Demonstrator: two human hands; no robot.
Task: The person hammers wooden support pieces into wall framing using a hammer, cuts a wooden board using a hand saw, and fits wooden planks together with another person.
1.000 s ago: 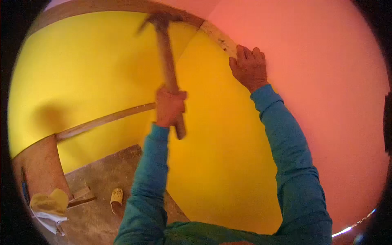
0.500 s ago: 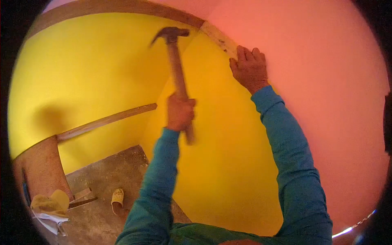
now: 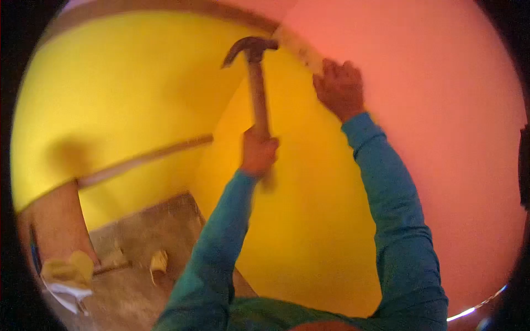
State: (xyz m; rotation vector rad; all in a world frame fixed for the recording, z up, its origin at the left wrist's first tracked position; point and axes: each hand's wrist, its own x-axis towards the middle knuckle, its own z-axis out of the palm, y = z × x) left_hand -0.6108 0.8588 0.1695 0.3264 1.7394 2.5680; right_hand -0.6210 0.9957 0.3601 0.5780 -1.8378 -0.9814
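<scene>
My left hand [image 3: 259, 151] is closed round the handle of a claw hammer [image 3: 258, 91]. The hammer stands nearly upright in front of the yellow wall, its claw to the left and its striking face towards a pale wooden strip [image 3: 300, 48]. A gap shows between hammer head and strip. Up on the right, my right hand [image 3: 340, 91] has its fingers curled over the lower end of that strip, where yellow meets pink. The strip's far end meets a darker wooden trim [image 3: 243, 15]. Motion blurs the view, and no nail can be made out.
A narrow wooden ledge [image 3: 146, 160] runs along the yellow wall [image 3: 138, 71]. Below left are a brown panel [image 3: 58, 220], a tan cap [image 3: 69, 269] on white cloth, and wood pieces. A yellow clog [image 3: 159, 262] is on the grey-brown surface [image 3: 132, 292]. The pink wall [image 3: 441, 110] rises on the right.
My left hand and the hammer have moved right, bringing the hammer head closer to the strip. My right hand stays at the strip with hardly any shift.
</scene>
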